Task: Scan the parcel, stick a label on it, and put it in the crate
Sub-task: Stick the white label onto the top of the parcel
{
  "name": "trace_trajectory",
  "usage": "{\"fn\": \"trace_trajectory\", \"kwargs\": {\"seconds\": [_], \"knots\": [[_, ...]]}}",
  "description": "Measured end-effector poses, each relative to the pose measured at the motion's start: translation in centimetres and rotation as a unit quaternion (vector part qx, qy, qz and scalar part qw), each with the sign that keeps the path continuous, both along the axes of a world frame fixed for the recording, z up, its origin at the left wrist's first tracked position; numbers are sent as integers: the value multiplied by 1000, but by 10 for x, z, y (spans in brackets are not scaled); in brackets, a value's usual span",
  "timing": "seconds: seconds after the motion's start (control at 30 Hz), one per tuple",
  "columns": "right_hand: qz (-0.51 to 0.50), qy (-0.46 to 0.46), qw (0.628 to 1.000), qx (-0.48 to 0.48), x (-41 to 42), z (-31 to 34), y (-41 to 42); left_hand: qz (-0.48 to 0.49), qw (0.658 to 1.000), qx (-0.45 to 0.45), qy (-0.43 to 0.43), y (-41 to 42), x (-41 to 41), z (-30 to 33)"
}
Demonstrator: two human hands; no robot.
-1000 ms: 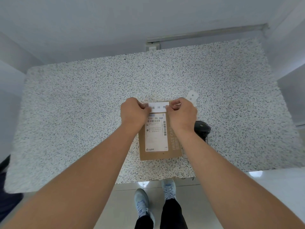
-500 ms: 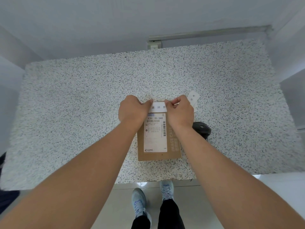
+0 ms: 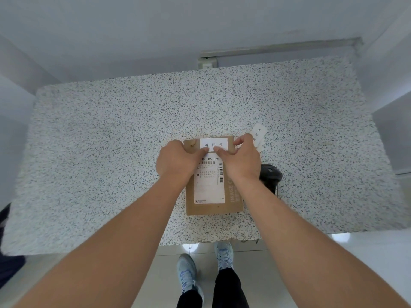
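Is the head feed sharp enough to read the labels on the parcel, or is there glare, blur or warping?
Head view: light is even and soft, without hard shadows; the small label reads sharply, while fine print on the shipping label is too small to read; wide-angle warping bends the table edges; glare shows only on the floor tiles; the left edge is smeared.

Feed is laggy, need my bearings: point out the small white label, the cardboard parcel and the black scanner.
small white label [image 3: 219, 142]: head view, its upper middle.
cardboard parcel [image 3: 232, 206]: head view, bare lower right corner.
black scanner [image 3: 270, 174]: head view, its rounded top.
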State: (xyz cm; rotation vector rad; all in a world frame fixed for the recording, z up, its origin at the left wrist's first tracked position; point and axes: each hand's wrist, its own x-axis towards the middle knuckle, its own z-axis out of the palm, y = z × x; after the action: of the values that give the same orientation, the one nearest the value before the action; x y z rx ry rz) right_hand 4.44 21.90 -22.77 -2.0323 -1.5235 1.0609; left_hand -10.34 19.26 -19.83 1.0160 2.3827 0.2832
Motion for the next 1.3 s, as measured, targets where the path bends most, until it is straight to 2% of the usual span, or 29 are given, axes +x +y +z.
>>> {"fn": "trace_trajectory", "kwargs": {"seconds": [0.4,0.57,0.77,0.83,0.93,1.03,1.3], "knots": [[16,-20,999,21,6,16,-20,-41,999,7,-17,-32,-5,7],[100,-66,992,33,10,29,-52,-149,989,16,14,-64,1,12],[211,-187,958,56,15,35,-85,-237,971,20,-29,-97,7,5],[229,-197,952,45,18,29,-94,-267,963,17,-34,-105,8,2],[240,-137,961,14,23,15,-107,-311,950,16,-24,-118,9,-1],[242,-87,966,18,26,6,-118,-350,935,22,-57,-127,8,-7],[220,-31,974,39,30,2,-128,-371,923,45,-95,-133,6,-23]]}}
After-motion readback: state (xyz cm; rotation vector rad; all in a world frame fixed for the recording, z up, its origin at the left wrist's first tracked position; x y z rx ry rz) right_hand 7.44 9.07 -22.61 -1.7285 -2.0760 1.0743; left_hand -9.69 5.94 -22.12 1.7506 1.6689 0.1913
